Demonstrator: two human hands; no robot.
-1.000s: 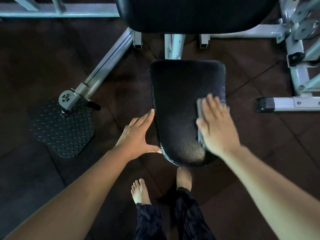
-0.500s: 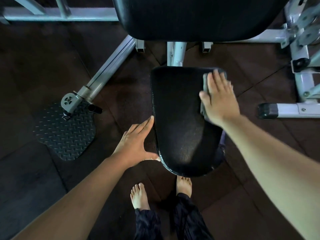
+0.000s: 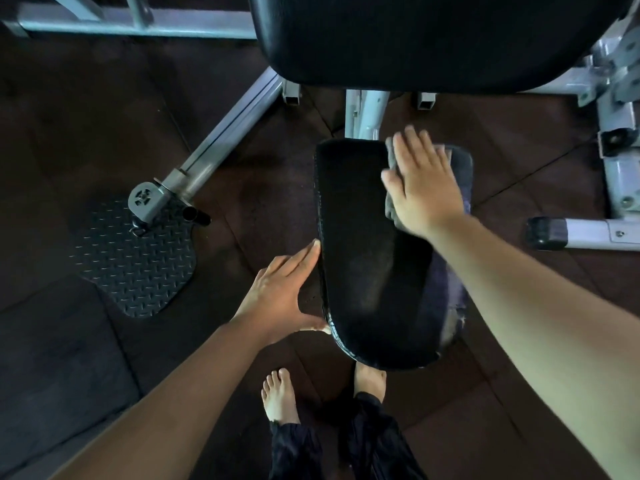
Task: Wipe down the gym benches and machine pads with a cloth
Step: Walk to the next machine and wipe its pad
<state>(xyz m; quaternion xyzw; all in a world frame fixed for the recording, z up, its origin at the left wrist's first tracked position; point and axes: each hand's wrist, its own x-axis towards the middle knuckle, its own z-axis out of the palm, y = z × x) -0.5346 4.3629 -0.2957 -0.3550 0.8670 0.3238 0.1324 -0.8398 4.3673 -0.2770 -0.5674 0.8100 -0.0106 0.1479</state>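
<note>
A single head-worn wide-angle view looks almost straight down on the pad (image 3: 367, 258) from close above, the wearer's feet (image 3: 278, 398) at the lower edge.

The right hand (image 3: 422, 181) lies flat on the cloth (image 3: 390, 206) at the far right of the seat pad (image 3: 363, 265). The left hand (image 3: 280, 292) rests against the pad's left edge. The back pad (image 3: 433, 39) stands behind it, and a footplate (image 3: 135, 261) lies on the floor (image 3: 86, 116) to the left.

Right hand (image 3: 420, 183) lies flat, fingers straight; left hand (image 3: 282, 292) spread, thumb out.
</note>
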